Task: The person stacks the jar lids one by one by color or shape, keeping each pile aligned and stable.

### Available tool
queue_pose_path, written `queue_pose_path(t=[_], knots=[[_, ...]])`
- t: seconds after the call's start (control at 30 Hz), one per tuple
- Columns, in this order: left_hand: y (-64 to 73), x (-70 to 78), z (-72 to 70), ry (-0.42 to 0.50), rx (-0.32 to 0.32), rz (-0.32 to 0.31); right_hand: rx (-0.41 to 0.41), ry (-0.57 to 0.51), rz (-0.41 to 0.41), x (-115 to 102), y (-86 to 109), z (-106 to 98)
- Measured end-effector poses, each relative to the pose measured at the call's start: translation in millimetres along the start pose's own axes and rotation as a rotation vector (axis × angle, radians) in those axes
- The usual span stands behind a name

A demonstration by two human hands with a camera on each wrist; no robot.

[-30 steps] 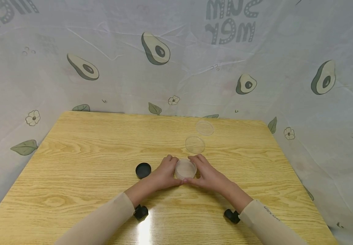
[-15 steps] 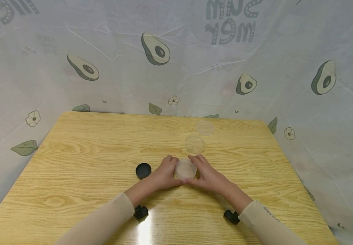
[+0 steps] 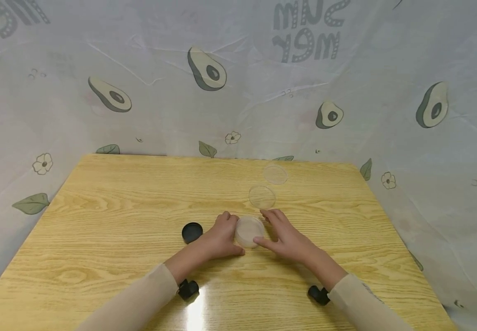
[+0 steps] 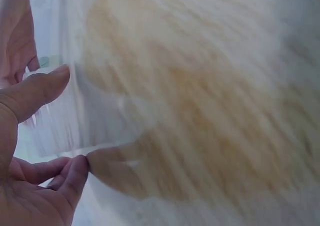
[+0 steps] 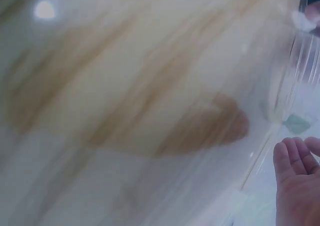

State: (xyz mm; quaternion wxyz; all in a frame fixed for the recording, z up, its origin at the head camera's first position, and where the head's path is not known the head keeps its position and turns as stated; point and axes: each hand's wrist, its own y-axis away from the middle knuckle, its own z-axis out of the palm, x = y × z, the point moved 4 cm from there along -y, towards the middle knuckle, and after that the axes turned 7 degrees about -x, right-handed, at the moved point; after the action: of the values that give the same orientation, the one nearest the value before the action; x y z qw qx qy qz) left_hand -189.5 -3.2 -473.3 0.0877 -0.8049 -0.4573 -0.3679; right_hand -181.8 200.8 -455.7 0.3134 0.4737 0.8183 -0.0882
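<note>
A clear round plastic dish (image 3: 248, 228) sits on the wooden table between both hands; its side shows ridged lines in the wrist views. My left hand (image 3: 221, 239) curls round its left side, fingertips (image 4: 80, 166) at its base and thumb by the near rim. My right hand (image 3: 285, 236) stands at the right side with fingers spread, its thumb overlapping the rim in the head view. Out straight and holding nothing, the right fingers (image 5: 295, 156) show in the right wrist view. Behind lie two thin clear discs, the nearer disc (image 3: 262, 197) and the farther disc (image 3: 275, 174).
Just left of the left wrist rests a shallow black round lid (image 3: 192, 232). Small black devices (image 3: 188, 289) are strapped at both wrists. The wooden table (image 3: 110, 220) ends at a hanging sheet (image 3: 155, 105) printed with avocados.
My right hand has loosened and drawn slightly right, its thumb parting from the left thumb. My left thumb has shifted a little toward me. The head view has tilted slightly.
</note>
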Motion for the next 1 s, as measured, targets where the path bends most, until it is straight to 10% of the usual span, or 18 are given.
queue_pose_path(t=[0.27,0.5,0.73,1.0], knots=[[7.1,-2.3,-14.6,0.004,-0.041,-0.083,0.082,-0.004,-0.021,18,6.6,-12],[-1.1,-3.1,-54.7,0.004,-0.051,-0.090,0.136,-0.043,0.004,35,2.4,-24],[-28.4,-4.1,-91.7,-0.034,-0.010,-0.045,0.168,-0.046,0.012,49,-6.8,-37],[-65.5,-6.8,-98.3,-0.070,-0.015,0.033,0.151,-0.083,0.118,62,-24.4,-44]])
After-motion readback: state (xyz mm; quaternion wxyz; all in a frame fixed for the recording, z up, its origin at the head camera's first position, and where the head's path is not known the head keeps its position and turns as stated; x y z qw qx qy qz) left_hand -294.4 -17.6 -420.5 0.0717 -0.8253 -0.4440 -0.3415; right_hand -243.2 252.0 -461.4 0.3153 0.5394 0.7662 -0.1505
